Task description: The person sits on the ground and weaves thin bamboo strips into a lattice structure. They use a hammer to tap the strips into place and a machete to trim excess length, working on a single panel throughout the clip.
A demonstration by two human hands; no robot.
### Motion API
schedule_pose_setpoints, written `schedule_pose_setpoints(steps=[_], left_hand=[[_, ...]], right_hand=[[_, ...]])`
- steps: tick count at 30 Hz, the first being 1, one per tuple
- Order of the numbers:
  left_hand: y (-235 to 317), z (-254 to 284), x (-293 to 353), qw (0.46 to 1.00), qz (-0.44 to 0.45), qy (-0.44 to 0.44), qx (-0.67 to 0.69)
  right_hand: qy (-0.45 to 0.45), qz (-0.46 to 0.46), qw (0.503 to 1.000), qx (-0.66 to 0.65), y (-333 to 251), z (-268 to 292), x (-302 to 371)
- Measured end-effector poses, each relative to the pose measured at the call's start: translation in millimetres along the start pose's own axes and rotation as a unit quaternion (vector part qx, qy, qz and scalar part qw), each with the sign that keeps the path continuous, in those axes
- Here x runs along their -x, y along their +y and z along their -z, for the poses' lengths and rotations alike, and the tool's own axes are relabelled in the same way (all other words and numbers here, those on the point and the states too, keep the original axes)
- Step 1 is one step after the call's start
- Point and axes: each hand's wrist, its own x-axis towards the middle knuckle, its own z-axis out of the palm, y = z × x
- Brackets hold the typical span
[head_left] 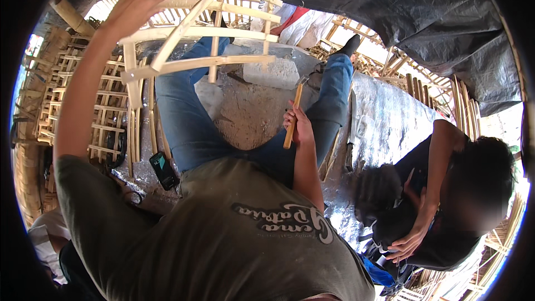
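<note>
My left hand (pixel 132 10) is raised at the upper left, its fingers closed on the corner of a pale bamboo slat frame (pixel 220 61). Several slightly curved slats cross upright strips in this frame, and one long strip runs diagonally over them. It is held up above my left leg and partly hides it. In my right hand (pixel 301 125), over my right thigh, is a hammer gripped by its yellowish wooden handle (pixel 297 100). The small metal head points up and away from me, apart from the frame.
A black phone (pixel 163 170) lies left of my lap. Bamboo lattice panels (pixel 103 106) are at the left. A pale block (pixel 272 72) sits between my legs. At the right, a long dark-handled blade (pixel 350 134) lies near a seated person (pixel 440 189). Dark sheeting (pixel 434 17) hangs behind.
</note>
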Motion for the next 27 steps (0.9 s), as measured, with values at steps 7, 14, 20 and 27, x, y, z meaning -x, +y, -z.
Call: schedule_pose_setpoints(steps=[7,14,20,27], left_hand=[[-33.5,43.6,-81.3,0.977,-0.156,0.011,-0.145],[-19.0,121.2,-131.0,0.894,-0.357,0.014,-0.272],[-7.7,104.3,-164.6,0.873,-0.418,0.013,-0.252],[-0.5,41.3,-172.6,0.867,-0.400,0.067,-0.290]], right_hand=[[0.045,0.008,0.998,0.049,1.0,-4.8,2.0],[0.059,-0.017,0.997,0.057,4.8,-7.8,-4.2],[0.073,-0.024,0.994,0.079,-3.2,-14.3,-3.0],[0.076,-0.034,0.994,0.077,0.2,-13.3,-7.2]])
